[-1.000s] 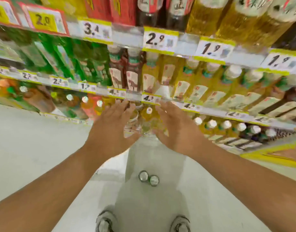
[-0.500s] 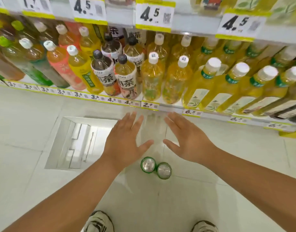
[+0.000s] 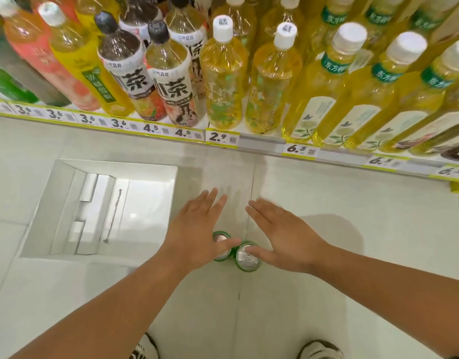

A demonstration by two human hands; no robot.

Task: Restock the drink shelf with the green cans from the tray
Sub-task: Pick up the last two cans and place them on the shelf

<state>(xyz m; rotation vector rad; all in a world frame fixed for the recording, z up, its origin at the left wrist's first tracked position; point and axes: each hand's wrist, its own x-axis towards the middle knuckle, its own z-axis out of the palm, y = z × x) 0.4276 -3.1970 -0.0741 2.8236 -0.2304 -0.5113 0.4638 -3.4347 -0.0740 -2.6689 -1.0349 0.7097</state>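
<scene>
We are near the end of the job, by the look of it. The shallow white cardboard tray (image 3: 99, 208) lies on the pale tiled floor (image 3: 352, 229) to our left and holds no cans that we can see, only its folded inner flaps. What is left stands outside it: two short green aluminium cans with silver tops, upright on the tiles and touching one another, the left can (image 3: 219, 238) and the right can (image 3: 248, 259). Both are yet to go up. Where the green cans belong on the shelf we cannot tell; the bottom shelf with its yellow price strip (image 3: 223, 137) shows only tall plastic bottles of yellow and amber tea (image 3: 224, 73), and no green cans are in sight there.

Our left hand (image 3: 194, 229) is spread flat, palm down, fingers pointing toward the shelf, with its thumb (image 3: 227, 243) stretched across the top of the left can. Our right hand (image 3: 280, 237) is likewise spread, fingers apart, its thumb (image 3: 257, 252) reaching over the rim of the right can. Neither hand is closed around anything; whether the thumbs actually touch the lids or hover just above them we cannot tell from this angle. The two cans sit between the hands, beneath the thumbs, with the fingers pointing past them toward the shelf. We judge that the next step is one can per hand, then the lift to the shelf.
</scene>
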